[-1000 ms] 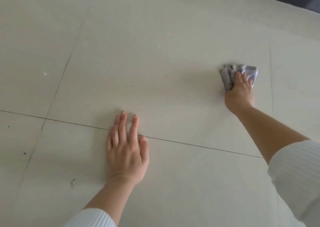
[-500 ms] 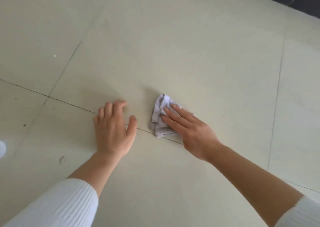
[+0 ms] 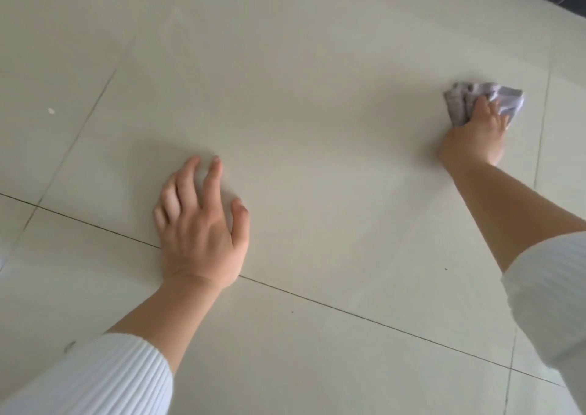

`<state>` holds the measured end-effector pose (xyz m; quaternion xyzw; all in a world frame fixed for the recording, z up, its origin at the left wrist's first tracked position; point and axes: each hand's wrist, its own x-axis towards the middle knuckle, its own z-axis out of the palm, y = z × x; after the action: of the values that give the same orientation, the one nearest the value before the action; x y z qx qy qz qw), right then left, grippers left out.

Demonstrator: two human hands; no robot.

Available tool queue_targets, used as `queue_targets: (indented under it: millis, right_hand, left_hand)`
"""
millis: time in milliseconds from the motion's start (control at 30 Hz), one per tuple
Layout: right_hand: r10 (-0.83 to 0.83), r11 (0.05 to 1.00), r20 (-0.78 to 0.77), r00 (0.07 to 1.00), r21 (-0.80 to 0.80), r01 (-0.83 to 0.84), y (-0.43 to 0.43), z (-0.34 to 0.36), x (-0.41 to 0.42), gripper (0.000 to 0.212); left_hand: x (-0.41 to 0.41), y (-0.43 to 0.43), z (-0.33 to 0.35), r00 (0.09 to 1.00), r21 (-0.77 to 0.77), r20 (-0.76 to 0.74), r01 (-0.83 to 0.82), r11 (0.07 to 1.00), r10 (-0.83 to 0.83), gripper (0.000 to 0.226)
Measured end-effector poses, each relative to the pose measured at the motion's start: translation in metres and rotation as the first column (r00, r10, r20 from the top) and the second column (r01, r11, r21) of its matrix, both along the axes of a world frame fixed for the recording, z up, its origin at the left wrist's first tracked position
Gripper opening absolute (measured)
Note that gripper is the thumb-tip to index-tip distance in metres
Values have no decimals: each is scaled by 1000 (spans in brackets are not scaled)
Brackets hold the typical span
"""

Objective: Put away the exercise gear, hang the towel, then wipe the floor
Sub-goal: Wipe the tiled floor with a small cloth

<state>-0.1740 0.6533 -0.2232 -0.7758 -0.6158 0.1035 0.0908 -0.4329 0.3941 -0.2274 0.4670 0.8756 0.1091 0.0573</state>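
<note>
The pale tiled floor (image 3: pixel 317 65) fills the view, crossed by dark grout lines. White ribbed sleeves (image 3: pixel 104 376) cover both forearms near the elbows. The left hand (image 3: pixel 203 233) rests on the tile, fingers spread and lightly arched, holding nothing. Far to the right, the right hand (image 3: pixel 472 138) presses a crumpled grey cloth (image 3: pixel 501 95) to the floor. Its fingers (image 3: pixel 483 105) lie extended on top, and the cloth bunches beyond and beside the fingertips.

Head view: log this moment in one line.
phase: floor wipe | right hand: presses grey cloth on floor | left hand: rests on floor
</note>
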Motion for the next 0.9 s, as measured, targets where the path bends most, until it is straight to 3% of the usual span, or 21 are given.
queue_targets:
  millis: [200, 267, 367, 400, 433, 467, 567, 633, 733, 800, 900]
  right_hand:
    - [349, 937, -160, 923, 95, -337, 0, -3, -101, 60]
    - [566, 824, -211, 797, 157, -544, -29, -2, -122, 60]
    - [855, 513, -189, 483, 171, -841, -74, 1, -114, 67]
    - [888, 453, -171, 428, 160, -877, -77, 1, -102, 70]
    - [887, 457, -154, 435, 158, -875, -72, 0, -88, 70]
    - [846, 532, -148, 512, 169, -830, -62, 0, -78, 68]
    - [535, 842, -152, 831, 173, -510, -13, -4, -72, 62]
    - [329, 943, -102, 939, 80, -322, 19, -1, -90, 64]
    - [251, 968, -108, 962, 6, -252, 46, 7, -135, 57]
    - [367, 929, -142, 919, 0, -371, 47, 8, -160, 53]
    - [592, 801, -188, 784, 37, -597, 20, 8, -184, 56]
  left_hand:
    - [-2, 1, 1, 1000, -29, -13, -7, 1000, 6, 61]
    - [-2, 1, 1, 1000, -42, -11, -14, 999, 13, 61]
    - [-1, 1, 2, 1000, -45, -4, -17, 999, 17, 62]
    - [-1, 1, 3, 1000, -43, -2, -17, 999, 16, 62]
    - [-1, 1, 3, 1000, -40, -2, -17, 999, 17, 61]
    - [-1, 1, 3, 1000, -38, -2, -16, 999, 16, 61]
    - [-1, 1, 2, 1000, -40, -3, -21, 999, 21, 61]
    - [0, 2, 2, 1000, -45, -2, -12, 999, 12, 61]
    - [1, 2, 2, 1000, -51, -8, -4, 999, 4, 61]
    - [1, 1, 2, 1000, -45, -11, -7, 999, 6, 60]
    - [1, 1, 2, 1000, -47, -12, -6, 999, 5, 60]
